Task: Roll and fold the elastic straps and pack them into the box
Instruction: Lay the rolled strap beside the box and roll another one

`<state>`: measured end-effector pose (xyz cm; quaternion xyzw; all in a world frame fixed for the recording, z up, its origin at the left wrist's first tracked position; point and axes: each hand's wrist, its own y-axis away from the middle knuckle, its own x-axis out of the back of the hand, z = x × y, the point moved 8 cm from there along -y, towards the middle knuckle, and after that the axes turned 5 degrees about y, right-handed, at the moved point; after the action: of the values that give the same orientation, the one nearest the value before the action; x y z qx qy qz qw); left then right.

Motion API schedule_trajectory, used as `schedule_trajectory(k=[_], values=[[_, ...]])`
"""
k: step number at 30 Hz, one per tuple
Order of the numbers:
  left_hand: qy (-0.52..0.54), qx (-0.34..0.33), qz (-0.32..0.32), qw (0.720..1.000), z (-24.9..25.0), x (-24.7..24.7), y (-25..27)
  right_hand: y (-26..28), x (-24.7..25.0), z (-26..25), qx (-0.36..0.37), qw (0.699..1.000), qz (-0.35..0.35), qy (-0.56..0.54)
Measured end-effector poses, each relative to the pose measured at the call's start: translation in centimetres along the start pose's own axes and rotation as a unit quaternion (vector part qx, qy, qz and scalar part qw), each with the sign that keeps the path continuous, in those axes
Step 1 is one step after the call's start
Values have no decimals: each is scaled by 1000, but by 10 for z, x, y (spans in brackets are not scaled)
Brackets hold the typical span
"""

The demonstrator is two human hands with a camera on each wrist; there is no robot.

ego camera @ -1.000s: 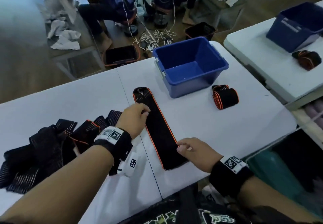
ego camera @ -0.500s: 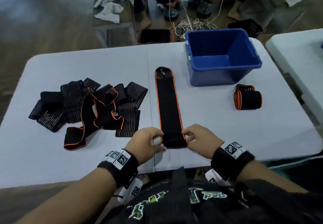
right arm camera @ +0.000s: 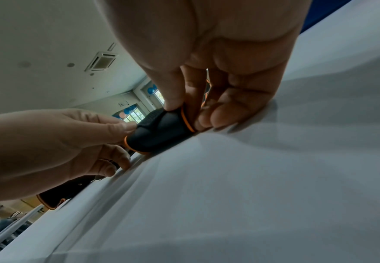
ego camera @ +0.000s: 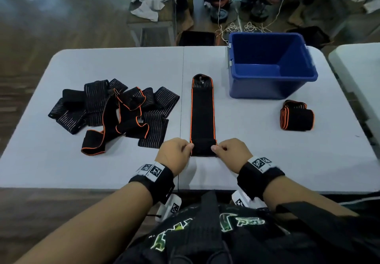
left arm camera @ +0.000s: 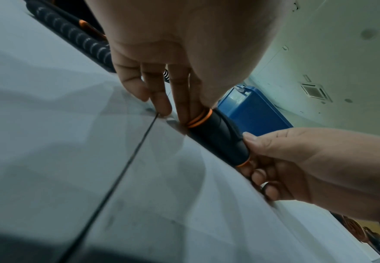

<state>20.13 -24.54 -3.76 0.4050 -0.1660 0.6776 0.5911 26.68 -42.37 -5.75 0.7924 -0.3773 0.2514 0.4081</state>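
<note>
The task looks to be in its early part: the blue box at the far side of the desk shows only its bare floor, one rolled strap with orange edging lies on the desk in front and to the right of the box, not yet packed, and a loose pile of straps waits well to the left. The strap in hand lies flat and straight down the middle of the desk, its near end turned over into the first short roll, so most of its length remains to be rolled. The left hand and the right hand each pinch one end of that small roll, thumb on top and fingers curled beneath. The head view gives this whole layout, but the hands hide how tight the roll is. The left wrist view shows the roll as a short black cylinder with orange rings at both ends, resting on the desk, and a corner of the box behind it. The right wrist view shows the same roll from the other side, with the right thumb pressing on its top, and a strap end from the pile beyond the left hand.
</note>
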Motion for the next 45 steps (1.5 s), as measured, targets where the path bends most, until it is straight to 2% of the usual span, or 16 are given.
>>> schedule_trajectory(k=[6, 8, 11, 14, 18, 21, 26, 28, 31, 33, 36, 41, 45], values=[[-2, 71, 7, 997, -3, -1, -8, -10, 3, 3, -79, 997, 0, 6], [-15, 75, 2, 997, -2, -2, -10, -10, 3, 2, -98, 995, -10, 30], [-17, 63, 10, 998, -1, -1, -11, -10, 3, -3, -84, 995, 6, 49], [-4, 11, 23, 1000, 2, 0, -11, -4, 5, -14, -33, 997, 43, 47], [-105, -100, -2, 989, 15, -9, -14, 2, 4, -34, 59, 983, 77, 158], [-137, -147, -20, 979, 17, -13, -12, 2, -3, -42, 88, 968, 72, 224], [-65, -164, -28, 984, 12, -11, -6, 6, -12, -37, 105, 969, 60, 214], [-76, -160, -49, 983, 8, -13, -6, 9, -14, -33, 110, 972, 46, 202], [-85, -171, -37, 981, 8, -11, -8, 10, -16, -28, 104, 969, 23, 224], [-74, -167, -28, 983, 9, -9, -9, 9, -15, -26, 100, 972, 34, 212], [-35, -146, -18, 989, 8, -6, -10, 4, -9, -22, 77, 988, 41, 127], [51, -50, 3, 997, 6, 4, -16, -4, 5, -22, 33, 998, 53, 34], [63, 10, -26, 998, -2, -3, -28, -14, 6, -10, -30, 995, 67, -62]])
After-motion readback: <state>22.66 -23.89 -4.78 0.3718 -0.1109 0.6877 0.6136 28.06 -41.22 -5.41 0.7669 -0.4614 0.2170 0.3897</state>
